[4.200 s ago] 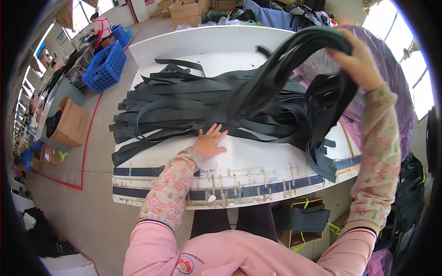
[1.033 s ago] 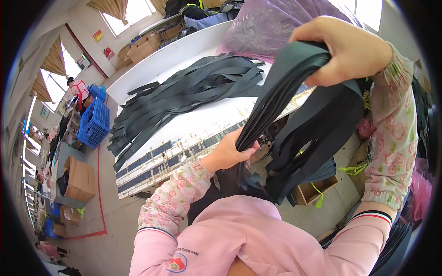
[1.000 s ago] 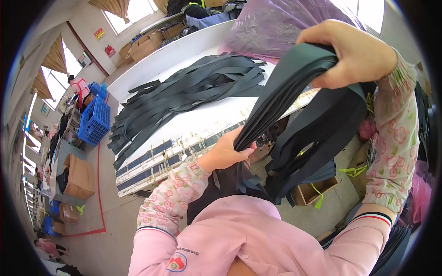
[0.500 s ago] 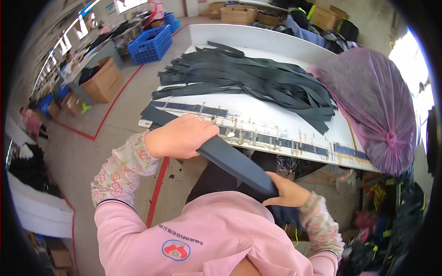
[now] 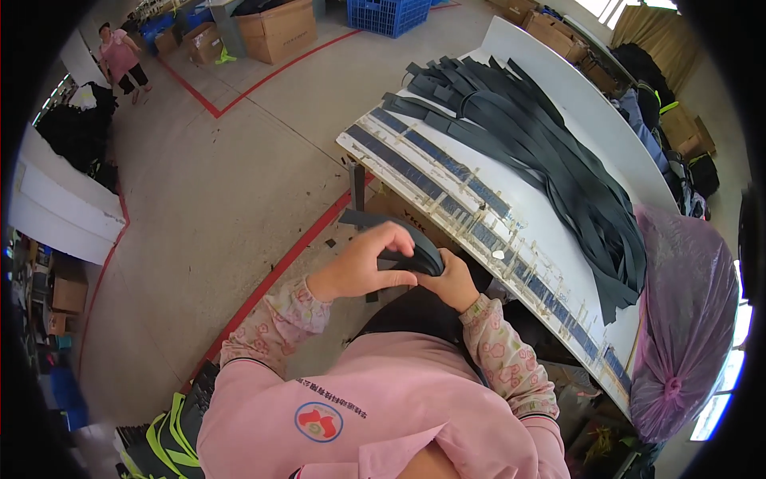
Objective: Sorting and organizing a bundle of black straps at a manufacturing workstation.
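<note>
A bundle of flat dark grey webbing straps (image 5: 428,249) is bent in an arc in front of my body, just off the table's near edge. My left hand (image 5: 363,262) curls its fingers over the bundle, with its thumb stretched underneath toward the other hand. One strap end sticks out beyond the left hand's fingers. Closed round the bundle's right part is my right hand (image 5: 452,281), its fingers partly hidden. Many loose straps of the same kind (image 5: 542,152) lie in a long heap on the white table (image 5: 550,247).
Worn dark strips of tape (image 5: 431,185) run along the table's near edge. A tied purple plastic bag (image 5: 682,319) bulges at its right end. Cardboard boxes (image 5: 278,32) and a blue crate (image 5: 388,16) stand behind. Someone in pink (image 5: 120,54) stands at the far left. Black-and-yellow items (image 5: 167,435) lie lower left.
My body and view have turned left, so the table now sits farther right. Both hands have come close together, and the straps, stretched nearly straight before, are now bent into an arc.
</note>
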Motion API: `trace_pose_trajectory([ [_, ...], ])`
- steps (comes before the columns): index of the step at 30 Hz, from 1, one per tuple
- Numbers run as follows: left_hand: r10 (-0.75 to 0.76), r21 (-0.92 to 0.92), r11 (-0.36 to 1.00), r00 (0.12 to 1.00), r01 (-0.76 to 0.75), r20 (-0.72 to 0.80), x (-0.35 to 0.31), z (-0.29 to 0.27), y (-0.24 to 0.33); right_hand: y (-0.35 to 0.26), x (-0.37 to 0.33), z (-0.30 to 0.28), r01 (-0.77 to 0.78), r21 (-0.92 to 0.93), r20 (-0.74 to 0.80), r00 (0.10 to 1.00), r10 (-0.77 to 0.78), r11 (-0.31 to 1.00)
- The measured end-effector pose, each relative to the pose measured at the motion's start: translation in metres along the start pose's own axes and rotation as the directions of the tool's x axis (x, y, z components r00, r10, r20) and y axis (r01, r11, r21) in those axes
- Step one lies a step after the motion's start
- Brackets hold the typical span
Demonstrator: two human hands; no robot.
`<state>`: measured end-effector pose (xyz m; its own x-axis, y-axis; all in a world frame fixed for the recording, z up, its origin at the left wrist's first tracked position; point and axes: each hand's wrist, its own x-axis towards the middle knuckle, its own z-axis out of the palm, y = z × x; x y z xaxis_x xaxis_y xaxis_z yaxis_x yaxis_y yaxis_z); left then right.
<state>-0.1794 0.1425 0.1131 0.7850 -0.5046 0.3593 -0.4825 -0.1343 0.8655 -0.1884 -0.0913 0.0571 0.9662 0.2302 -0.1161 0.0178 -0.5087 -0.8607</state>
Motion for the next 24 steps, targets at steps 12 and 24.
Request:
trace_pose_trajectory([
  [12,-0.611,-0.948,-0.153,0.781,-0.279,-0.132,-0.010,0.072,-0.118,-0.039,0.009,0.014,-0.138,0.216,0.093,0.988,0.120,0.967],
  [24,-0.596,-0.865,0.172,0.650,-0.471,-0.472,0.074,-0.033,-0.094,-0.005,0.012,0.025,-0.102,0.511,0.111,0.992,0.052,0.853],
])
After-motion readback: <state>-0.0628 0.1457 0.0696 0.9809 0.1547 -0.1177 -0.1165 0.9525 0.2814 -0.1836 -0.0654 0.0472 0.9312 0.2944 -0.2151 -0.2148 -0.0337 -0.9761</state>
